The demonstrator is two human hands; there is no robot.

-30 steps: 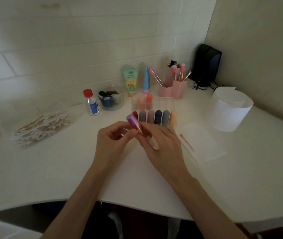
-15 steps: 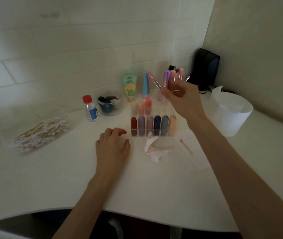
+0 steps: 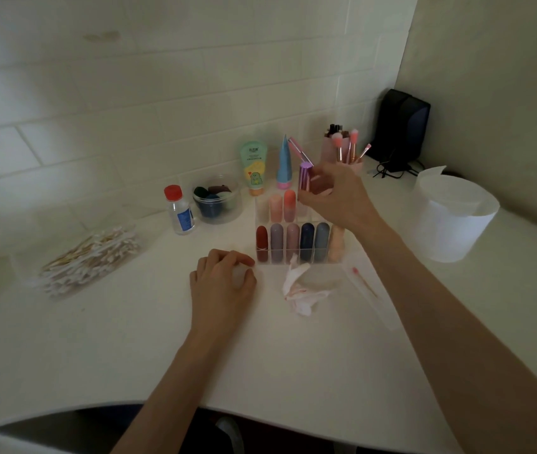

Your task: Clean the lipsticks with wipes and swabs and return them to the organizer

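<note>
Where the lipstick sits: upright in the air over the organizer's back row, just right of two peach sticks standing there; purple.
Right hand: fingers and thumb clamped on the lipstick's lower half; forearm runs from the bench's near edge toward the back.
Left hand: resting on the bench just left of the organizer's front; fingers loosely curled, holding nothing.
Organizer: clear; mid-bench, nearer the back edge; front row holds six sticks, red at left, peach at right.
Wipe: crumpled, pink-stained; just in front of the organizer.
Swab: pink-tipped; on a flat sheet right of the wipe.
Swab pile: left edge.
Wipe roll: right edge.
Back edge: bottle; bowl; two tubes; brush holder; speaker in the back right corner.
</note>
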